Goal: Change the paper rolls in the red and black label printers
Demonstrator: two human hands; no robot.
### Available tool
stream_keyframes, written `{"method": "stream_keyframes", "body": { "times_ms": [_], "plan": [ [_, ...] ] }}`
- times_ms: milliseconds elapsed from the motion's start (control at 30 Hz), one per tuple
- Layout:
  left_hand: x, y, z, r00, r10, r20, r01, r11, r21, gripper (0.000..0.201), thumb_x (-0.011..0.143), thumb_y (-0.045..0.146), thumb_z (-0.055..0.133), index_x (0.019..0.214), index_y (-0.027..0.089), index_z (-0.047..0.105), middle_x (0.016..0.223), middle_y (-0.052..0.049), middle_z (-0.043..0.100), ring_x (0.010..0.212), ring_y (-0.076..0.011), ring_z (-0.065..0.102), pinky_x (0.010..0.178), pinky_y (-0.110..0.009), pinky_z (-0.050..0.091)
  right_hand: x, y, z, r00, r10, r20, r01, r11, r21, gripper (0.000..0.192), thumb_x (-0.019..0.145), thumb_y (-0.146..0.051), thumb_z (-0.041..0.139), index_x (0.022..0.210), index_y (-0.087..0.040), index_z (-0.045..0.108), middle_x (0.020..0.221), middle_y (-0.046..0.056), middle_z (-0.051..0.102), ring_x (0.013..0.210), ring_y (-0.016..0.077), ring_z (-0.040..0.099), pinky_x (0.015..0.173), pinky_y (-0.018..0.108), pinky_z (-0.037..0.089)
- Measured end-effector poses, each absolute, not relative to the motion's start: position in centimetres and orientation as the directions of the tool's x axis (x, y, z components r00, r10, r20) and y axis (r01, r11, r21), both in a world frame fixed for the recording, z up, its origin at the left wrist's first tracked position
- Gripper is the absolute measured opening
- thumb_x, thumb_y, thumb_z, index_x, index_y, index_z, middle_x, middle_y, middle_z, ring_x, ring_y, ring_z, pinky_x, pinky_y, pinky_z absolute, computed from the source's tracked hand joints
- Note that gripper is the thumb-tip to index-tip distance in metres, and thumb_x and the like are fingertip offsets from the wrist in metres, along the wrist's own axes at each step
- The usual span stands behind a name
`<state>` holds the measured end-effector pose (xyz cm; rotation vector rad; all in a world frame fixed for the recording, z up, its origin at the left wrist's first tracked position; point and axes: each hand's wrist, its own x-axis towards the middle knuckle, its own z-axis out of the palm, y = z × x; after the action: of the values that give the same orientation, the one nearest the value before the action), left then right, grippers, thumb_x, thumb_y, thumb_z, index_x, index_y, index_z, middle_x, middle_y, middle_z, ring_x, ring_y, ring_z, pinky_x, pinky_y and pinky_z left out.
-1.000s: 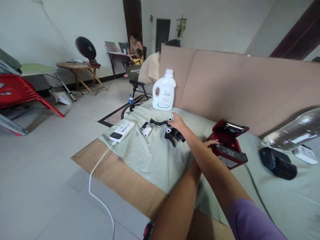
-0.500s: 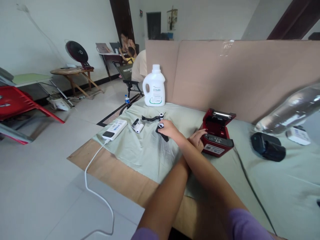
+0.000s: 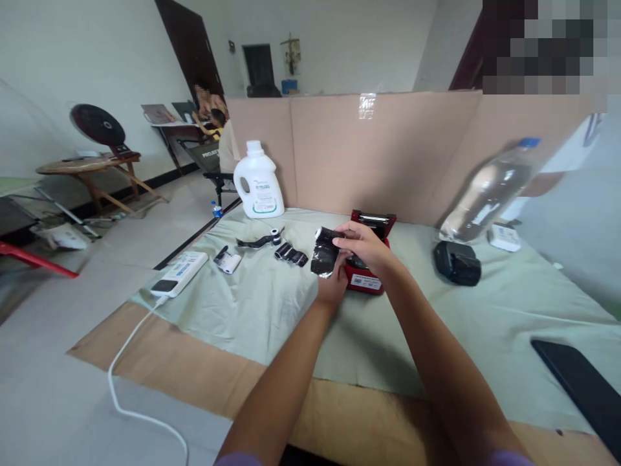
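Both hands (image 3: 356,249) pinching black ribbon roll (image 3: 324,254) just off surface, beside open red label printer (image 3: 369,279), film hanging loose.

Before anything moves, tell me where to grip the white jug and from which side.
Take the white jug by its built-in handle, the loop beside the cut-out hole on its left side as seen from the head camera. It stands upright on the cloth with the cardboard wall close behind, so probably come in from the front-left.

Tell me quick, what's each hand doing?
Left hand: under the black roll, holding it.
Right hand: closed on the roll's top.
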<state>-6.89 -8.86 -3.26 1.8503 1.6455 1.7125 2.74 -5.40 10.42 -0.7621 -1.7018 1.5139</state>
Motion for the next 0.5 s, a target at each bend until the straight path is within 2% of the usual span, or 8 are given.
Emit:
{"method": "stream_keyframes", "body": {
  "times_ms": [100, 167, 233, 367, 500],
  "plan": [
    [-6.9, -9.0, -3.4, -0.255, 0.748, 0.613, 0.574, -0.394, 0.718, 0.040, 0.086, 0.011, 0.043, 0.118, 0.020, 0.066, 0.116, -0.009, 0.072, 0.112, -0.0267, 0.066, 0.103, -0.045, 0.052, 6.4, -3.4, 10.4, -0.472, 0.858, 0.204, 0.144, 0.303, -0.942, 0.021, 0.072, -0.029, 0.073, 0.087, -0.021, 0.062, 0.083, 0.001, 0.068, 0.072, 0.0173, 0.060, 0.069, 0.032, 0.047],
    [-6.8, -9.3, -3.0, -0.281, 0.752, 0.596, 0.540, -0.390, 0.746, 0.043, 0.087, 0.012, 0.042, 0.125, 0.019, 0.061, 0.122, -0.011, 0.070, 0.114, -0.0254, 0.065, 0.102, -0.044, 0.052, 8.4, -1.8, 10.0, -0.417, 0.880, 0.226, 0.378, 0.394, -0.838, 0.017, 0.074, -0.022, 0.070, 0.089, -0.020, 0.063, 0.085, 0.002, 0.068, 0.077, 0.0192, 0.061, 0.074, 0.033, 0.047],
    [-6.7, -9.7, -2.5, -0.284, 0.719, 0.634, 0.539, -0.427, 0.726, 0.046, 0.091, 0.014, 0.040, 0.134, 0.018, 0.055, 0.132, -0.012, 0.064, 0.122, -0.0240, 0.060, 0.106, -0.043, 0.050, 9.8, -0.7, 9.5, -0.393, 0.896, 0.207, 0.575, 0.415, -0.705, 0.017, 0.076, -0.018, 0.068, 0.093, -0.019, 0.065, 0.090, 0.005, 0.069, 0.082, 0.0210, 0.062, 0.076, 0.033, 0.046],
    [-6.1, -10.6, -1.5, -0.129, 0.630, 0.766, 0.661, -0.521, 0.540, 0.039, 0.095, 0.023, 0.042, 0.130, 0.018, 0.058, 0.137, -0.012, 0.062, 0.129, -0.0246, 0.054, 0.111, -0.047, 0.044, 10.6, 0.0, 8.5, -0.395, 0.906, 0.153, 0.728, 0.410, -0.549, 0.018, 0.082, -0.016, 0.064, 0.100, -0.017, 0.065, 0.100, 0.009, 0.071, 0.089, 0.0231, 0.063, 0.076, 0.031, 0.045],
    [-5.2, -11.1, -1.0, 0.013, 0.623, 0.782, 0.767, -0.508, 0.392, 0.034, 0.091, 0.022, 0.049, 0.121, 0.020, 0.064, 0.138, -0.009, 0.062, 0.132, -0.0261, 0.050, 0.112, -0.047, 0.041, 9.5, -0.6, 7.6, -0.365, 0.916, 0.166, 0.787, 0.399, -0.471, 0.022, 0.087, -0.015, 0.059, 0.109, -0.016, 0.064, 0.107, 0.013, 0.071, 0.095, 0.0260, 0.063, 0.079, 0.033, 0.045]
  ]
}}
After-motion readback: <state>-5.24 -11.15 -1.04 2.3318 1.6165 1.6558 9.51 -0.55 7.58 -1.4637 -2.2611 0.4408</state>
